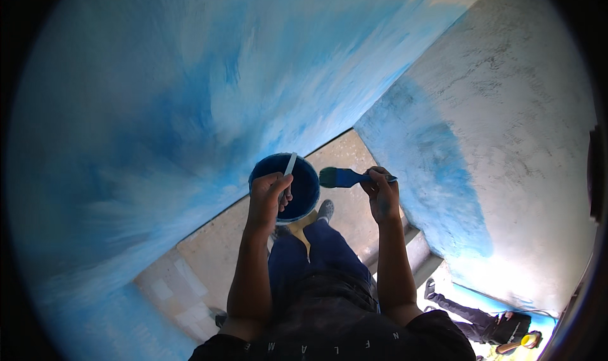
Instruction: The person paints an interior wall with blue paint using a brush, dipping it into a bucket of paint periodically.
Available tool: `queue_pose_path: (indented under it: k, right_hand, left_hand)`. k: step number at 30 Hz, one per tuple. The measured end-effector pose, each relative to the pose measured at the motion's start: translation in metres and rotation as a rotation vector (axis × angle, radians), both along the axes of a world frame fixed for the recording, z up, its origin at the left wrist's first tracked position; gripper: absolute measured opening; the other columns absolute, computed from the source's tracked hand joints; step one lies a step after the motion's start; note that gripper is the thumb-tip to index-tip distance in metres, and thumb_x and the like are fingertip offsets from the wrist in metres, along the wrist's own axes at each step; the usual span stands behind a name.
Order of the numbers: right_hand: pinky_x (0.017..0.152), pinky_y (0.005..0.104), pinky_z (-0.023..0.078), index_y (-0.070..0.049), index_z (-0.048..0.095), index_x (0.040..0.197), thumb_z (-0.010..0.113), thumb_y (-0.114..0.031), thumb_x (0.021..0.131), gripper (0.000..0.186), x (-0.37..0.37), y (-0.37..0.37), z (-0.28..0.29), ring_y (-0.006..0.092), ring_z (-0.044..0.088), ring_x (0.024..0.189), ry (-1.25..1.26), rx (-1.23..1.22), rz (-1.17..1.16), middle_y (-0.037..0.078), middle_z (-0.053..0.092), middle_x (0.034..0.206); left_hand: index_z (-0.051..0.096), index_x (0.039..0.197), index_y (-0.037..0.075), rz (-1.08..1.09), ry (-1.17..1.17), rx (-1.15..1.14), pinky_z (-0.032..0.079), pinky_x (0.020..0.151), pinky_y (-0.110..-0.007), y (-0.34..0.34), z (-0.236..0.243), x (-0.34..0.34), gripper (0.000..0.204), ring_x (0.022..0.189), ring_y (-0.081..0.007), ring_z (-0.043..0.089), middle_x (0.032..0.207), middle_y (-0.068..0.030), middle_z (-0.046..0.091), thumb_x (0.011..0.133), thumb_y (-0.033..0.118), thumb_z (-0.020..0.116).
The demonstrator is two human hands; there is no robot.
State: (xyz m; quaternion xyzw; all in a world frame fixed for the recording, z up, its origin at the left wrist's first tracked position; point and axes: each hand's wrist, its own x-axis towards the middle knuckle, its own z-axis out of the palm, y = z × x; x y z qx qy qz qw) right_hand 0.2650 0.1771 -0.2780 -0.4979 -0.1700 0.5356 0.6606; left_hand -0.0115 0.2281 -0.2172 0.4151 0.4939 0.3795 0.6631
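Observation:
My left hand [271, 193] is closed around a pale flat strip [291, 164], which looks like the handle of the paint bucket [306, 185]. The round bucket hangs in front of me, its inside dark blue. Beside it on the right, my right hand [382, 193] grips a wide paintbrush [345, 178] by its handle. The brush lies roughly level, with its dark, paint-wet bristles pointing left, just off the bucket's rim. Blue paint marks the back of my right hand.
A wall streaked blue and white [190, 107] rises ahead and left. It meets a grey wall [506, 120] with a blue patch on the right. Below is a pale floor [218, 247]. Another person [487, 326] is at the lower right, near a low ledge [415, 253].

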Motion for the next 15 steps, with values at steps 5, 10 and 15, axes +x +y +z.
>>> queue_pose_path:
  k: [5, 10, 15]
  right_hand:
    - [0.081, 0.0293, 0.056, 0.004, 0.066, 0.112, 0.068, -0.008, 0.09, 0.025, -0.029, -0.004, 0.052, 0.0157, 0.068, 0.089, -0.633, -0.042, 0.413, 0.011, 0.069, 0.103]
    - [0.079, 0.033, 0.056, -0.004, 0.058, 0.131, 0.069, -0.002, 0.087, 0.045, -0.067, 0.012, 0.05, 0.0218, 0.07, 0.091, -0.92, 0.131, 0.883, 0.014, 0.07, 0.1]
    - [0.084, 0.0385, 0.057, -0.011, 0.041, 0.149, 0.067, -0.008, 0.09, 0.064, -0.055, 0.029, 0.038, 0.0289, 0.071, 0.094, -1.006, 0.191, 1.332, 0.015, 0.072, 0.1]
  left_hand:
    - [0.059, 0.065, 0.009, -0.091, 0.023, 0.002, 0.036, 0.049, -0.022, -0.025, 0.0, 0.0, 0.037, 0.052, -0.006, 0.049, 0.059, -0.0002, 0.054, 0.091, 0.035, 0.061]
    - [0.062, 0.07, 0.005, -0.112, -0.042, 0.051, 0.037, 0.052, -0.022, -0.037, -0.02, 0.003, 0.031, 0.054, -0.0054, 0.048, 0.061, 0.0001, 0.055, 0.093, 0.025, 0.062]
    - [0.063, 0.071, 0.006, -0.033, -0.024, 0.067, 0.04, 0.053, -0.023, -0.073, -0.038, -0.007, 0.029, 0.055, -0.0056, 0.05, 0.062, 0.0001, 0.056, 0.094, 0.024, 0.063]
